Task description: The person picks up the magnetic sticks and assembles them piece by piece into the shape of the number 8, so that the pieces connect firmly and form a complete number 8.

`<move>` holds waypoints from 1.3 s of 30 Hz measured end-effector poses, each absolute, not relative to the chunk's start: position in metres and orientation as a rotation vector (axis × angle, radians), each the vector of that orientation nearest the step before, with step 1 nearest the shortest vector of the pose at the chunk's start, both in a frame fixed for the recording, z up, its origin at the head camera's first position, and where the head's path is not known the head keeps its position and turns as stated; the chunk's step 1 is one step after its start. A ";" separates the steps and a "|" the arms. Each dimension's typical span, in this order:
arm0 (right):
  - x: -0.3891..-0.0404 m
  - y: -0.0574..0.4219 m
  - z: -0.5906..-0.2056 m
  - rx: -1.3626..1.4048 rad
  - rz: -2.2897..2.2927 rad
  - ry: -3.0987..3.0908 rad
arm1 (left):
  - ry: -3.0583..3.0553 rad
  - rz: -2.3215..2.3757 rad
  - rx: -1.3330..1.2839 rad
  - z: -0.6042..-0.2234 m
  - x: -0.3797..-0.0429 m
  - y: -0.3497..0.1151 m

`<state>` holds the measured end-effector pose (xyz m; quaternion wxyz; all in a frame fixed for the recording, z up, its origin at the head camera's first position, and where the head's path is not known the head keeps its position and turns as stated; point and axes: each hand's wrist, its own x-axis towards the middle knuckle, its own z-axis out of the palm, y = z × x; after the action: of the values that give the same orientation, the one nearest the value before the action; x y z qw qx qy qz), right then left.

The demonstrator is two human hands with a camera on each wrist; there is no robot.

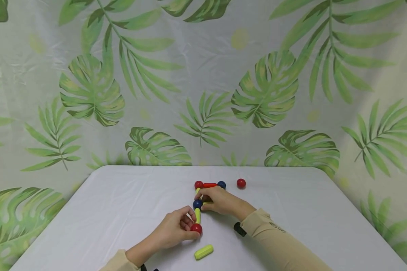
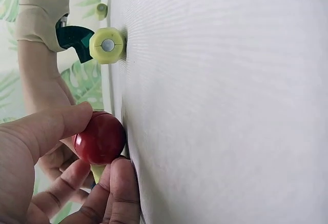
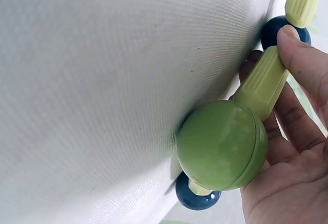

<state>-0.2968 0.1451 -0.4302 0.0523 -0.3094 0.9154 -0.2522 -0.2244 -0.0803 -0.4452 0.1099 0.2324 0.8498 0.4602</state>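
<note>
My left hand [image 1: 176, 227] holds a red ball [image 2: 101, 139] between thumb and fingers at the near end of a ball-and-rod chain. From that ball a yellow-green rod [image 1: 198, 215] runs to a blue ball [image 1: 198, 204]. My right hand [image 1: 222, 201] grips a second yellow-green rod [image 3: 259, 83] beside the blue ball, its thumb tip touching where they meet. At this rod's other end is a green ball [image 3: 220, 144], hidden under the hand in the head view. Farther off, a red ball [image 1: 198, 184], a red rod [image 1: 210, 185] and another blue ball [image 1: 221, 184] continue the chain.
A loose yellow-green rod [image 1: 204, 252] lies near the table's front. One separate red ball [image 1: 241, 183] sits at the back right. The white cloth-covered table [image 1: 122, 203] ends before a leaf-patterned curtain [image 1: 203, 75].
</note>
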 end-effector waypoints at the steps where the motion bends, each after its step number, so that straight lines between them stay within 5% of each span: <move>1: -0.297 0.145 -0.430 -0.942 -0.770 2.785 | 2.495 1.345 0.700 -0.445 -0.225 -0.080; 39: -0.264 0.170 -0.402 -0.991 -0.620 2.831 | 2.327 1.357 0.709 -0.449 -0.235 -0.087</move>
<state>-0.2641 0.1695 -0.4015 0.0393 -0.3232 0.9236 -0.2024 -0.2349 -0.0866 -0.4489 0.1769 0.2506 0.8222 0.4795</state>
